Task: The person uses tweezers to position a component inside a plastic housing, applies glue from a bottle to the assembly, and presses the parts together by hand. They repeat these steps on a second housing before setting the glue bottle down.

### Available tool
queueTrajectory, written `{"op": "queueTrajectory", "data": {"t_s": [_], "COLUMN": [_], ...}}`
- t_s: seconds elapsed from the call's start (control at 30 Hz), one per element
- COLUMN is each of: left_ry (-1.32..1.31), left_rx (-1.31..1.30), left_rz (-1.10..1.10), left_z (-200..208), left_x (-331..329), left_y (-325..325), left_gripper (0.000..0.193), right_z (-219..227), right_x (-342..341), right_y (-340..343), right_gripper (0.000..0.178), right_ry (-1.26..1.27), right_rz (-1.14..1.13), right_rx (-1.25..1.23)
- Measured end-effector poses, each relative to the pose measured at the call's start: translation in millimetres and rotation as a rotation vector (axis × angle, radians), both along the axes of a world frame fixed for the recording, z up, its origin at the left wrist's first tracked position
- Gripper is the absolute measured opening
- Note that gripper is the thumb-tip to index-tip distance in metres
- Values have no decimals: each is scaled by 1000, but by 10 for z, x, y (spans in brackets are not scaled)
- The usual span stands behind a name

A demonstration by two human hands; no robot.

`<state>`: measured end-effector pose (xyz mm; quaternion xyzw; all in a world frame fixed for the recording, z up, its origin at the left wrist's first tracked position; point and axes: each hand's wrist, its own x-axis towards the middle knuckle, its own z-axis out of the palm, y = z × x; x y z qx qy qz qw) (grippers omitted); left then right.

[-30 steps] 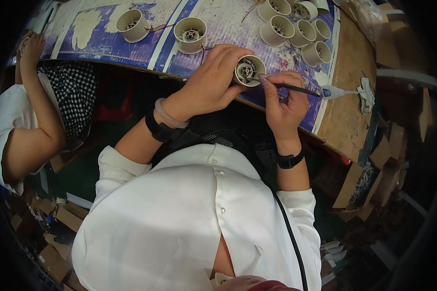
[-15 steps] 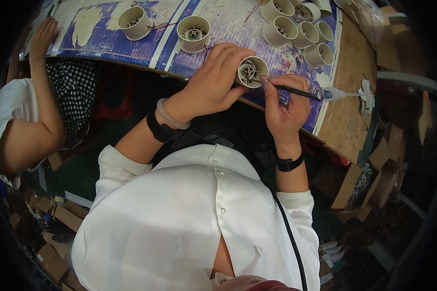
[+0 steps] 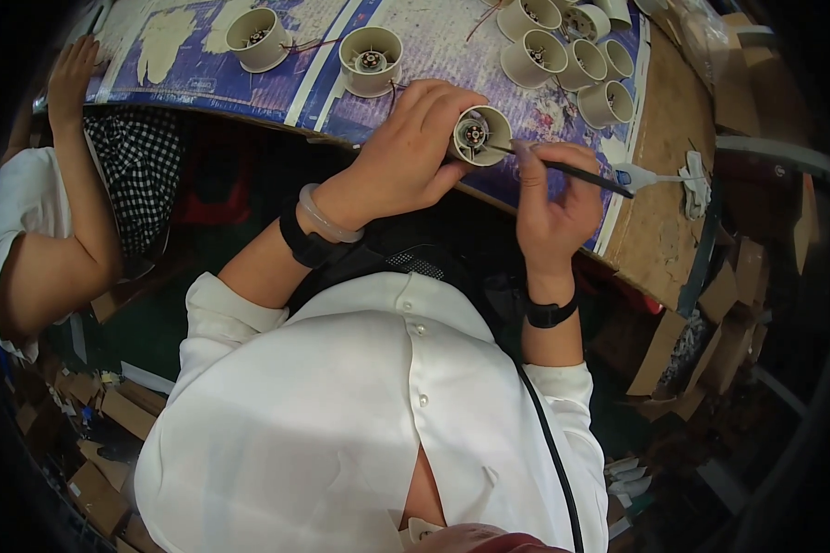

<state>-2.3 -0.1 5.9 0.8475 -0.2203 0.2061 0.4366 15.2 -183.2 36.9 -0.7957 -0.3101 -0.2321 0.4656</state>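
Near the front edge of the table, my left hand (image 3: 415,138) is wrapped round an off-white cylindrical housing (image 3: 499,129), its open end tilted up toward me. Inside sits a small motor (image 3: 474,135) with a dark hub and thin ribs around it. My right hand (image 3: 560,198) pinches a slim black tool (image 3: 588,175) whose thin tip reaches over the housing's right rim into the opening. Whether it is tweezers or a brush I cannot tell. Two like housings stand upright beyond my left hand: one close by (image 3: 369,85), one farther left (image 3: 263,57).
Several more housings (image 3: 605,104) cluster at the back right. A clear bottle with a long nozzle (image 3: 629,178) lies by a white cloth (image 3: 696,184) on bare board. A co-worker's arm (image 3: 88,198) rests at the far left. Cardboard boxes (image 3: 659,355) stand right of the table.
My right hand has shifted slightly right, drawing the black tool outward, so its tip sits nearer the housing's right rim. My left hand keeps its hold on the housing.
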Motion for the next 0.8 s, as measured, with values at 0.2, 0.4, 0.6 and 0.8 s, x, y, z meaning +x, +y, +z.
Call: {"op": "queueTrajectory", "data": {"t_s": [0.2, 0.4, 0.6, 0.8], "left_ry": [19, 10, 18, 14], "left_rx": [7, -10, -14, -5], "left_rz": [-4, -21, -22, -31], "left_z": [17, 29, 28, 26], "left_x": [3, 14, 22, 27], "left_y": [10, 13, 21, 35], "left_gripper": [65, 66, 66, 67], "right_z": [-54, -80, -63, -20], "right_x": [34, 47, 59, 37], "right_y": [-28, -25, -1, 71], "right_gripper": [12, 12, 12, 13], "right_ry": [130, 141, 125, 52], "right_rz": [-19, -3, 11, 32], "right_rx": [15, 15, 12, -18]}}
